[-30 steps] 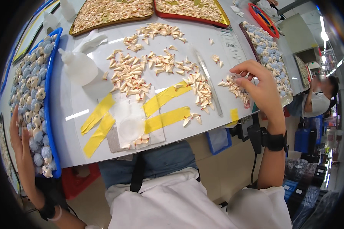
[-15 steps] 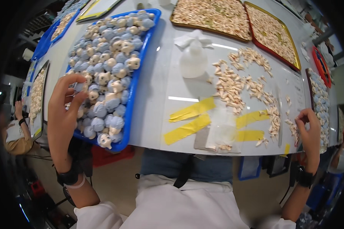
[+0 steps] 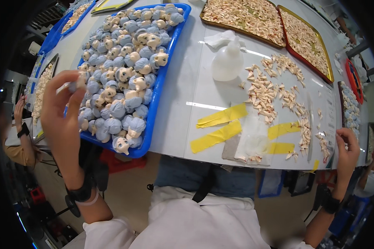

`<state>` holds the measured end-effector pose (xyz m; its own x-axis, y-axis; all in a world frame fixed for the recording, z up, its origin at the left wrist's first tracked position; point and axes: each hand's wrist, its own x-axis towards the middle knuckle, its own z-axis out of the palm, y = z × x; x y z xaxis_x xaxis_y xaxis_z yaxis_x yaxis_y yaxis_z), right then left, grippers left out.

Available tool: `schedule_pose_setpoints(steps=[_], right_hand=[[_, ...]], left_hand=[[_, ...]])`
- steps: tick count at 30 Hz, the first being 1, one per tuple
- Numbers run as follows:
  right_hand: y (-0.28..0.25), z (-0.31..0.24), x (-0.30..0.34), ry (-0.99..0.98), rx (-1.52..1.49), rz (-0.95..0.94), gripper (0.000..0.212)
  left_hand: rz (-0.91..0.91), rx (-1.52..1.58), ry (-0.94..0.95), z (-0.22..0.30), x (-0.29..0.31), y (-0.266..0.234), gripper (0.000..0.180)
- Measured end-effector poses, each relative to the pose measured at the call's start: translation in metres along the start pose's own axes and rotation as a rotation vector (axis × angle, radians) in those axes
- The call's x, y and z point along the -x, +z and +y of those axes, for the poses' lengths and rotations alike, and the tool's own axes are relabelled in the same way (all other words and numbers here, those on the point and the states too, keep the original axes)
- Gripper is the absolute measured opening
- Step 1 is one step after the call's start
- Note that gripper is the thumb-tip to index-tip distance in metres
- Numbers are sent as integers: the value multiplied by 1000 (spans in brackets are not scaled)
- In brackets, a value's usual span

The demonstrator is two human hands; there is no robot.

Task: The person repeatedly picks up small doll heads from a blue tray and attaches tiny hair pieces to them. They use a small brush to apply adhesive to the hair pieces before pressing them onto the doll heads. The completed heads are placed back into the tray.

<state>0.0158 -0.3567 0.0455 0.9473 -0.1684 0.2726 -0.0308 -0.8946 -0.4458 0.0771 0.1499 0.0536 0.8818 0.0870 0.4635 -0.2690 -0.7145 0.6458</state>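
My left hand (image 3: 62,110) is closed in a pinch on a small doll head (image 3: 81,79) with pale blue hair, at the left side of a blue tray (image 3: 156,103). Its face is mostly hidden by the fingers. Heaped in the tray are many similar doll heads (image 3: 121,145), some with painted eyes showing. Far to the right, my right hand (image 3: 348,147) is at the table's front edge with thumb and fingers curled together. What they hold, if anything, is hidden. Near it lie small cream-coloured pointed pieces (image 3: 304,135), spread loosely over the tabletop.
A translucent white bottle (image 3: 227,64) stands mid-table by a crumpled tissue (image 3: 220,38). Yellow tape strips (image 3: 216,136) flank a white pad (image 3: 253,139). Two metal trays (image 3: 243,18) of pointed pieces lie at the back. A co-worker's hand (image 3: 19,110) shows at far left.
My left hand has lifted a doll head from the pile and drawn it toward the tray's left side. My right hand has shifted slightly right and down. The view has moved a little.
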Motion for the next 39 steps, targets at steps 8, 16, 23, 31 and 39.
schedule_pose_setpoints(steps=[8, 16, 23, 31, 39], right_hand=[[10, -80, 1, -31, -400, -10, 10], [49, -143, -1, -212, -524, -300, 16], [67, -163, -8, -479, -102, -283, 18], [73, -168, -12, -573, -20, -203, 17], [72, -171, -6, -551, -49, -212, 18]], left_hand=[[-311, 456, -23, 54, 55, 9, 29], [-617, 995, -89, 71, 79, 76, 29], [-621, 942, -108, 70, 83, 76, 30], [-559, 1030, -237, 69, 86, 85, 38], [-358, 1222, -520, 92, 93, 96, 45]])
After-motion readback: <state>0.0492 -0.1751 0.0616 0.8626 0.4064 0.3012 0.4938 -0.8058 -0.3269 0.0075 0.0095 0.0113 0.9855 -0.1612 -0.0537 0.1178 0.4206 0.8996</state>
